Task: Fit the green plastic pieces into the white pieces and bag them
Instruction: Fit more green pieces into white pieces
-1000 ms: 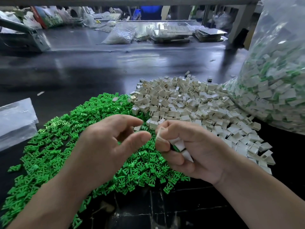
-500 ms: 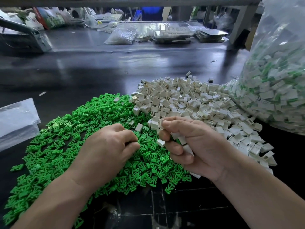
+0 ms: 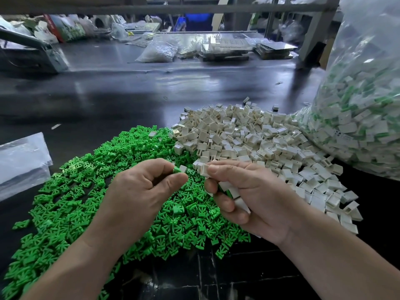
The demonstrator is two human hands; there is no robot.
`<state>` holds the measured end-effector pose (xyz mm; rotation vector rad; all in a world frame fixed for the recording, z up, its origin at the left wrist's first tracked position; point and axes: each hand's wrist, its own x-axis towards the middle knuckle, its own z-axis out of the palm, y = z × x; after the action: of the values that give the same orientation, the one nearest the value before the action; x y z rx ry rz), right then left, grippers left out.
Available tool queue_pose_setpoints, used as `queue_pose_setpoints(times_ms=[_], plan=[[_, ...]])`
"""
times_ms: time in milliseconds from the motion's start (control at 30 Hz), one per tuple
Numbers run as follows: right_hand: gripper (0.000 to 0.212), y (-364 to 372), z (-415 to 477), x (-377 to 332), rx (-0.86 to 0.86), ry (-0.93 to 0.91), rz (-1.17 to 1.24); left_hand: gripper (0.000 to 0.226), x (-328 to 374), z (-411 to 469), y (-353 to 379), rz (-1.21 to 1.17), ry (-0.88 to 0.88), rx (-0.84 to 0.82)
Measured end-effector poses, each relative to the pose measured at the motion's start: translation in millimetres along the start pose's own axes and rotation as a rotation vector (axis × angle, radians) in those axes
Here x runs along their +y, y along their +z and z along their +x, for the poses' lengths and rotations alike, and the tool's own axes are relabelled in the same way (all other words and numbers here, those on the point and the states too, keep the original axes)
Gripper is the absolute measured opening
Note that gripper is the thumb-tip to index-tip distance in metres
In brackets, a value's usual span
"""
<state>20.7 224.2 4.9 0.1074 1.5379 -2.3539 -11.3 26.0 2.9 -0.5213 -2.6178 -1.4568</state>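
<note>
Left hand (image 3: 138, 191) pinches one green insert (image 3: 177, 169) between thumb and forefinger. Right hand (image 3: 244, 195) clamps one white housing (image 3: 205, 169) at its fingertips, with several more pieces bunched in the palm, some showing green. The two parts sit just apart, not yet mated.

Done: clear bag (image 3: 365, 118) at right is bulging with assembled white-and-green pieces.

Left: large green pile (image 3: 91, 191) and white pile (image 3: 259, 139) both remain on the dark counter (image 3: 108, 94). Judged well short of finished.
</note>
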Motion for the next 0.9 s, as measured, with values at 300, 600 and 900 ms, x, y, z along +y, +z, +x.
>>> queue_pose_setpoints(times_ms=[300, 600, 900], plan=[[0.008, 2.7, -1.1, 1.7, -0.002, -0.015, -0.041, 0.025, 5.7, 0.7, 5.5, -0.552, -0.126, -0.04], [0.01, 5.1, -2.4, 2.7, -0.036, -0.066, -0.085, 0.008, 2.8, 0.7, 8.8, -0.67, -0.162, -0.085], [0.014, 9.7, -4.7, 3.4, 0.021, -0.133, -0.261, 0.019, 0.9, -3.4, 16.5, -0.63, -0.119, -0.076]])
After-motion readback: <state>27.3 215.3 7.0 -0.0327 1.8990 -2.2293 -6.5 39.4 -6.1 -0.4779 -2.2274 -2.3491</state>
